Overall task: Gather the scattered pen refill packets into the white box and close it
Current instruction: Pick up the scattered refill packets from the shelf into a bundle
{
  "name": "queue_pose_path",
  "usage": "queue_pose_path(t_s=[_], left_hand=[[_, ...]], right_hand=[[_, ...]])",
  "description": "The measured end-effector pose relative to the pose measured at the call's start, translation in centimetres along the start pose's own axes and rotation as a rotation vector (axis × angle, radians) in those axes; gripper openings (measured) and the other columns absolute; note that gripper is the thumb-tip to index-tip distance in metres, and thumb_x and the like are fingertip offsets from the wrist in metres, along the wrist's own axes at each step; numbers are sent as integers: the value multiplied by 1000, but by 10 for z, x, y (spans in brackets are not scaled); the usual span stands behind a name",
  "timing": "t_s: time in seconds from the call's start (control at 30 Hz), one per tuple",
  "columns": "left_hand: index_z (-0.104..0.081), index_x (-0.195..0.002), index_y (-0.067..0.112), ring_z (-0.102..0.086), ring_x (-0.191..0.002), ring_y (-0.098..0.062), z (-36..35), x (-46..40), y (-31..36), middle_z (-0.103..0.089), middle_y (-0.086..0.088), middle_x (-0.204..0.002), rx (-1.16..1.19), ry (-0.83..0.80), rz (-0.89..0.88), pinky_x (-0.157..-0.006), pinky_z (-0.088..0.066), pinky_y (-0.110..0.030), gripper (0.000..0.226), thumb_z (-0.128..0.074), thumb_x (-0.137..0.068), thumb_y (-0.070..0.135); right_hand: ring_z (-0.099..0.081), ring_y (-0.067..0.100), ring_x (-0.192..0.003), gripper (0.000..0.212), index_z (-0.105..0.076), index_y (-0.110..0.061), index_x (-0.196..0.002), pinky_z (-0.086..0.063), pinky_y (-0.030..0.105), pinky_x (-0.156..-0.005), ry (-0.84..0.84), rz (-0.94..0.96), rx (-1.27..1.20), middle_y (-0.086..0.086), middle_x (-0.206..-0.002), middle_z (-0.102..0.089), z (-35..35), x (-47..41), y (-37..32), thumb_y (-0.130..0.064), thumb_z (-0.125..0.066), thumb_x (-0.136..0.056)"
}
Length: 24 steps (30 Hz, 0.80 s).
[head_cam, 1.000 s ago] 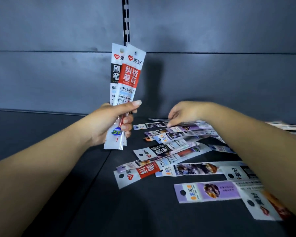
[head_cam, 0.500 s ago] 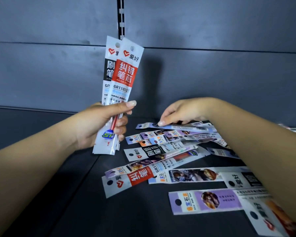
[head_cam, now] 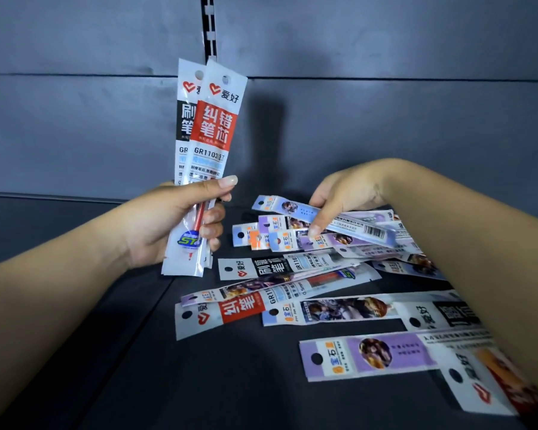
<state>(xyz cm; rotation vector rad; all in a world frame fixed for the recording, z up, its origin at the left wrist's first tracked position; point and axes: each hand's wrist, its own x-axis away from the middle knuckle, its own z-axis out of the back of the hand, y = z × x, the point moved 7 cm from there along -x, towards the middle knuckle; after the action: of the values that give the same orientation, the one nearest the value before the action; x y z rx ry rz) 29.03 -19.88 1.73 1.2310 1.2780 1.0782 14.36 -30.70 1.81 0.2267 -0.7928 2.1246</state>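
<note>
Left of centre the left hand (head_cam: 168, 225) grips two refill packets (head_cam: 210, 144) upright, hang-holes at top, while right of centre the right hand (head_cam: 339, 197) pinches a pale blue packet (head_cam: 323, 220) lying crosswise, hole end pointing left, above the scattered packets (head_cam: 323, 293) on the dark shelf (head_cam: 230, 383).

Dim, bluish light from the front – held packets (head_cam: 210, 141) throw a soft dark shadow on the back wall (head_cam: 385, 119) at upper centre; wide-angle stretch and slight blur at lower corners, mild glare on plastic.
</note>
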Motion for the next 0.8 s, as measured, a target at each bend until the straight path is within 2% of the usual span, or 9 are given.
queue_pose_path(t_s=[0.1,0.2,0.3,0.4,0.5,0.57,0.67,0.73,0.8], left_hand=[[-60,-54,19,-37,-32,-9,0,0,0,-40,3,-38,6,0,-13,-41,-42,-24,40,-88,-33,40],[-59,-52,20,-36,-32,-9,2,-1,1,-40,3,-38,9,42,-31,-41,-41,-24,30,-86,-47,31],[-54,-54,20,-34,-33,-10,7,-2,3,-38,3,-39,53,149,-68,-41,-41,-22,26,-75,-66,26],[-47,-62,19,-34,-33,-10,9,-1,10,-37,3,-40,103,217,-133,-42,-40,-21,20,-66,-64,25],[-46,-66,18,-34,-33,-10,13,2,12,-38,3,-40,115,268,-164,-42,-40,-21,21,-65,-63,25],[-47,-68,18,-34,-34,-10,16,1,12,-38,3,-40,119,280,-167,-43,-41,-20,21,-66,-63,25],[-47,-67,17,-35,-35,-10,18,1,12,-39,3,-41,122,281,-170,-43,-41,-21,22,-67,-62,26],[-46,-68,17,-35,-35,-11,17,0,12,-39,2,-41,115,274,-175,-44,-41,-21,24,-67,-61,26],[-47,-68,17,-35,-36,-12,16,-1,12,-39,2,-41,93,266,-169,-45,-42,-22,26,-68,-59,28]], right_hand=[[-63,11,-52,16,-63,-5,-92,-55,23,-50,158,71,-102,2,-66,-68,15,3,-5,-11,-67,-78],[-62,15,-67,12,-62,-10,-86,-52,25,-65,415,174,-184,3,-80,-67,41,12,-12,-20,-67,-80],[-63,23,-86,15,-61,-10,-98,-51,36,-87,680,390,-540,9,-99,-66,68,24,-23,-18,-59,-86],[-62,33,-99,12,-55,-21,-88,-47,48,-95,960,606,-922,8,-103,-63,79,35,-28,-11,-49,-90],[-59,32,-108,15,-49,-27,-97,-46,47,-97,1158,650,-957,-1,-107,-60,65,35,-22,-15,-50,-87],[-62,20,-100,21,-47,-18,-110,-50,32,-91,1187,636,-934,2,-112,-60,53,33,-19,-12,-51,-90],[-68,7,-76,20,-47,-15,-105,-55,24,-76,1091,674,-985,-2,-96,-63,43,24,-22,-6,-53,-89],[-65,8,-83,22,-50,-20,-99,-52,28,-82,1091,626,-927,-7,-91,-63,43,22,-23,-7,-59,-85],[-61,6,-83,26,-50,-24,-95,-50,24,-78,1082,584,-952,-10,-89,-62,43,22,-21,-5,-63,-82]])
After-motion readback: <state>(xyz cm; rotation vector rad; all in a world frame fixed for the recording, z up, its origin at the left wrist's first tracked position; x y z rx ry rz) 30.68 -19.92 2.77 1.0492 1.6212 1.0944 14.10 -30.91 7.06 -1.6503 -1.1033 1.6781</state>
